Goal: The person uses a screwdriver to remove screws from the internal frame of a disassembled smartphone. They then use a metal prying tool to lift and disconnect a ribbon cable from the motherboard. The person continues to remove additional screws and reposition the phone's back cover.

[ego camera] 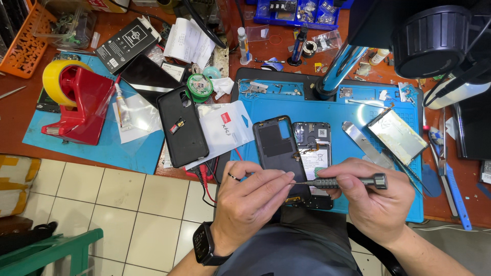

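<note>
— What are the hands doing at the near edge of the desk?

— The right hand [376, 197] is closed around a small dark screwdriver [343, 181], held level, tip toward the left. The left hand [254, 197], wearing a ring and a wristwatch, has its fingers curled and pinched at that tip.

— And the phone?

— An opened phone [313, 153] lies on the blue work mat [358, 110] just beyond the hands, its dark back cover [276, 143] touching its left side.

— Farther out?

— A black phone case [182, 128] lies left of the mat on a white packet [225, 128]. A red tape dispenser [79, 105] stands toward the left edge, and an orange basket [25, 46] sits in the far left corner.
</note>
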